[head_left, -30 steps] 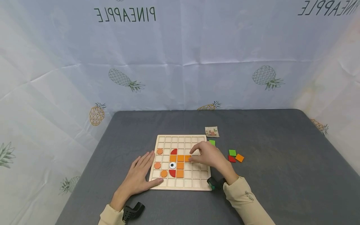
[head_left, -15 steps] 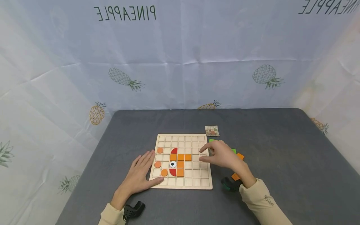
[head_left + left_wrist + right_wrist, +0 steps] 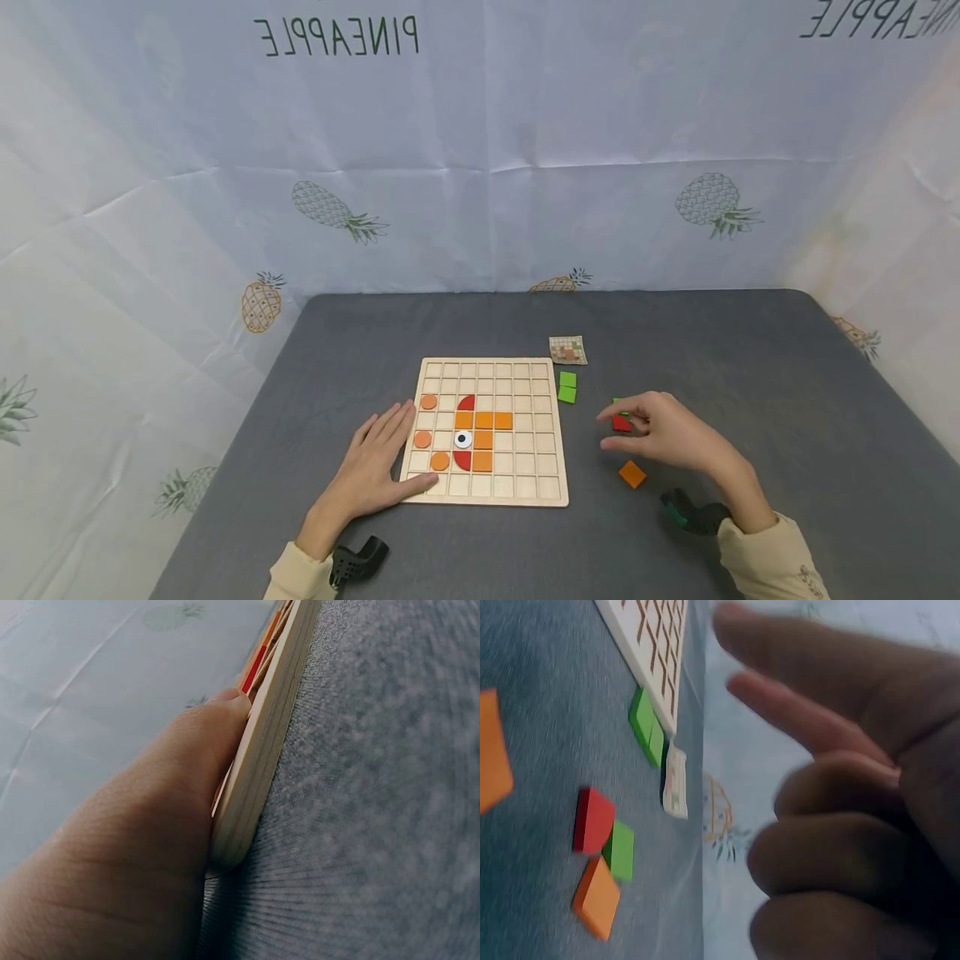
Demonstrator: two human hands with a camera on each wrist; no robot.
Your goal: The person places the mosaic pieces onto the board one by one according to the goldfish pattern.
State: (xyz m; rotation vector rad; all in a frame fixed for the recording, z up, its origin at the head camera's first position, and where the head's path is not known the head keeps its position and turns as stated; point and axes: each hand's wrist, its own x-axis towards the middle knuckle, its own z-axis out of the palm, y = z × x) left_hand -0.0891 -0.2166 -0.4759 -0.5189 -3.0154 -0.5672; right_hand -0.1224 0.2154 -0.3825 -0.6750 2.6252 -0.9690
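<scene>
One wooden grid board [image 3: 525,464] lies left of the right hand [image 3: 671,435], whose thumb and forefinger stand parted, gripping nothing; the left hand [image 3: 371,461] rests straight-fingered at the board's left edge; nearer the right hand, a red tile [image 3: 622,424] lies untouched below that gap, an orange tile [image 3: 632,474] nearside; board cells hold orange squares [image 3: 483,440], orange discs [image 3: 423,439], red quarter-rounds [image 3: 462,461], one eye disc [image 3: 463,439].

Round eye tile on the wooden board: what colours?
The eye tile is white with a black centre; it shows best in the head view.
</scene>
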